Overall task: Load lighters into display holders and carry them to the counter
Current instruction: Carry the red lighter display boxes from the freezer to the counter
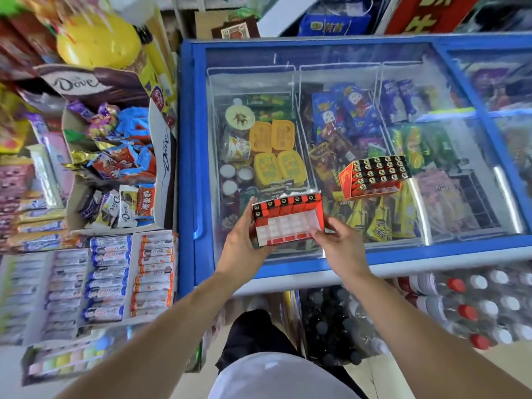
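**Half-filled lighter holder held over the freezer lid**

A person stands at a blue chest freezer [187, 139] and holds a red display holder [288, 221] above the near part of its glass lid. The left hand [244, 243] grips the holder's left end, fingers curled round the edge. The right hand [339, 240] is at its near right corner, fingers bent against the tray; I cannot tell whether they pinch it. In this holder only the far row carries lighters [283, 204], their black tops showing; the nearer white slots stand unfilled.

A second display holder [371, 177] rests tilted on the glass to the right and farther off, well apart from both hands, with its slots packed with black-topped lighters.

Under the glass, wire baskets hold ice-cream tubs and wrapped ice lollies. To the left, a Dove carton [164, 156] is heaped with wrapped sweets. Near right, bottles with red and white caps [475, 306] are packed on the floor.
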Motion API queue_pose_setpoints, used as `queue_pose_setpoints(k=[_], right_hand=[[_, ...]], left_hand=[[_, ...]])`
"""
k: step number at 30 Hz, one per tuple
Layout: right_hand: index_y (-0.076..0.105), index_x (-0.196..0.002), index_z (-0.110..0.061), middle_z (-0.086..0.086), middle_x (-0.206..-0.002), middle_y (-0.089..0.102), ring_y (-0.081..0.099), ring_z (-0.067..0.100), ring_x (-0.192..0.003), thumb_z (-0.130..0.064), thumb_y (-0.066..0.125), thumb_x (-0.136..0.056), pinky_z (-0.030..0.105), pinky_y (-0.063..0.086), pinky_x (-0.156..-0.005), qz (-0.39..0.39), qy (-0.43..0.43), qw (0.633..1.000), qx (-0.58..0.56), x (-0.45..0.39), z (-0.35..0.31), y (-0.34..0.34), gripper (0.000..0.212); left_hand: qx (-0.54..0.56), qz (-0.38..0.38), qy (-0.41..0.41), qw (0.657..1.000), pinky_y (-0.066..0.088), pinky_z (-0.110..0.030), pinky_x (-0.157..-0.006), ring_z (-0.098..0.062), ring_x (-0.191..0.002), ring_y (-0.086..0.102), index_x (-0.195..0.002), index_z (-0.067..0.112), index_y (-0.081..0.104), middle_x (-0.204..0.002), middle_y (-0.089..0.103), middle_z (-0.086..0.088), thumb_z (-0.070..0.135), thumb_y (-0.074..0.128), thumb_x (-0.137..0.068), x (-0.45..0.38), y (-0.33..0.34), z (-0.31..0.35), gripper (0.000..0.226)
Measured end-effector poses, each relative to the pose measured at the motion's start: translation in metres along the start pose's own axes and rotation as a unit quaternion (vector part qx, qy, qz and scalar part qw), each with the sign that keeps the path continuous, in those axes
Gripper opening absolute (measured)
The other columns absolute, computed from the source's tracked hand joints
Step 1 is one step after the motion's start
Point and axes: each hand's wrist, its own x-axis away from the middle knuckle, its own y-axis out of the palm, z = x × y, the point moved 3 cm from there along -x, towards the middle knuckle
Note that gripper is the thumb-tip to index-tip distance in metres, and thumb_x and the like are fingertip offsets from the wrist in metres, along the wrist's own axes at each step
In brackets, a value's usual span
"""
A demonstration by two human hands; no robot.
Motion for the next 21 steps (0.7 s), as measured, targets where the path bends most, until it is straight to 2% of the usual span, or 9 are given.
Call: queue_pose_setpoints(k=[1,3,6,9,11,13,17,21], right_hand=[[0.056,-0.112,-0.042,-0.025,-0.084,0.07,0.067,-0.007,-0.073,-0.025,0.072,-0.091,0.012,0.054,-0.07,-0.005,-0.013,1.0,-0.018,0.008,-0.001,0.002,0.031],[0.058,-0.116,-0.04,-0.028,-0.084,0.071,0.067,-0.006,-0.077,-0.026,0.074,-0.09,0.011,0.052,-0.072,-0.023,-0.03,0.998,-0.049,0.026,0.0,0.007,0.034],[0.062,-0.125,-0.034,-0.02,-0.102,0.074,0.07,0.005,-0.092,-0.028,0.074,-0.089,0.032,0.054,-0.092,-0.051,-0.05,0.994,-0.078,0.057,0.007,0.016,0.038],[0.064,-0.126,-0.033,-0.014,-0.113,0.073,0.071,0.01,-0.098,-0.033,0.074,-0.086,0.043,0.053,-0.097,-0.076,-0.08,0.991,-0.078,0.093,0.018,0.03,0.041],[0.067,-0.124,-0.031,-0.01,-0.115,0.073,0.07,0.013,-0.102,-0.029,0.074,-0.086,0.047,0.052,-0.098,-0.097,-0.091,0.988,-0.079,0.12,0.025,0.043,0.038],[0.069,-0.118,-0.032,-0.012,-0.108,0.075,0.071,0.013,-0.099,-0.018,0.071,-0.089,0.048,0.052,-0.097,-0.127,-0.1,0.984,-0.075,0.147,0.03,0.059,0.032],[0.071,-0.109,-0.037,-0.014,-0.099,0.076,0.072,0.012,-0.092,-0.013,0.068,-0.094,0.045,0.056,-0.093,-0.201,-0.123,0.97,-0.059,0.2,0.025,0.102,0.029],[0.071,-0.11,-0.038,-0.015,-0.104,0.075,0.071,0.02,-0.102,-0.019,0.069,-0.094,0.041,0.058,-0.09,-0.268,-0.139,0.952,-0.047,0.251,0.016,0.154,0.025]], left_hand=[[0.012,0.008,0.002,1.0,0.054,-0.027,-0.096,-0.004,-0.115,0.061,-0.157,0.046,0.004,-0.128,0.063,0.017,0.015,0.079,-0.084,0.011,-0.002,-0.002,0.11],[0.033,0.027,0.001,0.999,0.053,-0.037,-0.101,-0.006,-0.119,0.06,-0.157,0.048,0.003,-0.13,0.062,0.017,0.018,0.08,-0.083,0.035,-0.003,-0.008,0.111],[0.068,0.069,-0.007,0.995,0.054,-0.042,-0.1,-0.003,-0.115,0.062,-0.156,0.043,0.02,-0.125,0.065,0.017,0.025,0.082,-0.083,0.084,-0.004,-0.015,0.098],[0.079,0.127,-0.032,0.988,0.055,-0.044,-0.095,-0.007,-0.11,0.065,-0.149,0.052,0.031,-0.118,0.069,0.015,0.036,0.082,-0.074,0.139,-0.006,-0.029,0.092],[0.096,0.158,-0.043,0.982,0.056,-0.045,-0.093,-0.008,-0.105,0.069,-0.146,0.054,0.035,-0.113,0.072,0.015,0.034,0.083,-0.071,0.178,-0.005,-0.046,0.091],[0.114,0.197,-0.051,0.972,0.056,-0.043,-0.094,-0.008,-0.104,0.07,-0.147,0.048,0.038,-0.115,0.072,0.016,0.025,0.086,-0.074,0.218,-0.009,-0.062,0.09],[0.179,0.271,-0.063,0.944,0.054,-0.051,-0.097,-0.016,-0.11,0.069,-0.145,0.04,0.042,-0.124,0.07,0.007,0.023,0.087,-0.072,0.29,-0.026,-0.092,0.087],[0.204,0.342,-0.09,0.913,0.054,-0.054,-0.095,-0.014,-0.111,0.068,-0.131,0.053,0.046,-0.123,0.069,0.013,0.03,0.09,-0.066,0.352,-0.055,-0.123,0.082]])
